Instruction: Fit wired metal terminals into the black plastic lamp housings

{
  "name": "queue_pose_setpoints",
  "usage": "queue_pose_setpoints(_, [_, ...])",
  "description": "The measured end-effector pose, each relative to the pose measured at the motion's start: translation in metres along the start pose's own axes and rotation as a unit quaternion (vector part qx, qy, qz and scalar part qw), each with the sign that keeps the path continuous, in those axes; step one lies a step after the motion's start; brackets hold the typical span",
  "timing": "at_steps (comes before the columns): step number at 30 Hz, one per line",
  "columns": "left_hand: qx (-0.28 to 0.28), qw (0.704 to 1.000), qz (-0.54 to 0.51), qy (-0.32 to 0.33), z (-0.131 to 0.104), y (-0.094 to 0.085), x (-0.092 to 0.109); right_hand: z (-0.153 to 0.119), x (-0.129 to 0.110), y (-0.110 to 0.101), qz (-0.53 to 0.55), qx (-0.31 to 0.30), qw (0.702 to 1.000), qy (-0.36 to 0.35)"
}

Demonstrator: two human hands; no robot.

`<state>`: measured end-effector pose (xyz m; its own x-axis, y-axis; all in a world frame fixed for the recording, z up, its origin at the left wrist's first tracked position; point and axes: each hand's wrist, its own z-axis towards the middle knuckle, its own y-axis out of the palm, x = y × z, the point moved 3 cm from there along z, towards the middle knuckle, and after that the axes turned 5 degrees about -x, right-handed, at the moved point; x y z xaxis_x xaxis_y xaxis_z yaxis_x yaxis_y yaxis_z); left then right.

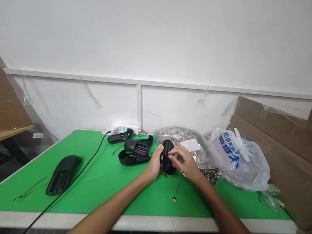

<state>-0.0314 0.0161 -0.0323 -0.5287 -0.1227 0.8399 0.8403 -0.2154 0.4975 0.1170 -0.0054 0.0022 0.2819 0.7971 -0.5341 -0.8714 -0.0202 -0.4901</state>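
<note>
A black curved plastic housing (169, 167) is held up over the green table, with my left hand (155, 165) closed around its left side. My right hand (187, 162) is on its other side, fingertips pinched on a thin red wire (179, 167) that runs to the housing. The exact contact under the fingertips is too small to make out. A small metal contact piece with a short red wire (175, 198) lies on the table below my hands. To the left rest several similar black housings (139, 146) with wires.
A larger black housing (63, 173) lies at the left beside a black cable (81, 171). A power strip (125, 128) stands by the wall. Right of my hands are a clear bag of metal parts (179, 133), loose metal pieces (212, 175), a white plastic bag (249, 167) and cardboard (283, 149).
</note>
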Motion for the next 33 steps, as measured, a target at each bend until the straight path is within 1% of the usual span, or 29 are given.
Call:
queue_pose_setpoints(8, [-0.012,0.999,0.036,0.008,-0.0002,0.0031,0.0051,-0.0002,0.0016,-0.001,-0.008,-0.003,1.0,0.008])
queue_pose_setpoints(15, [-0.013,0.998,0.055,0.013,0.0013,0.0008,0.0041,-0.0022,0.0037,-0.0001,-0.023,-0.015,1.0,0.01])
queue_pose_setpoints(26, [-0.007,0.998,0.062,0.008,0.0031,-0.0001,0.0036,-0.0012,-0.0042,-0.0011,-0.046,-0.012,0.999,-0.006])
queue_pose_setpoints(33, [-0.016,0.997,0.067,0.018,0.0027,0.0015,0.0056,-0.0015,-0.006,-0.0016,-0.057,-0.011,0.998,-0.016])
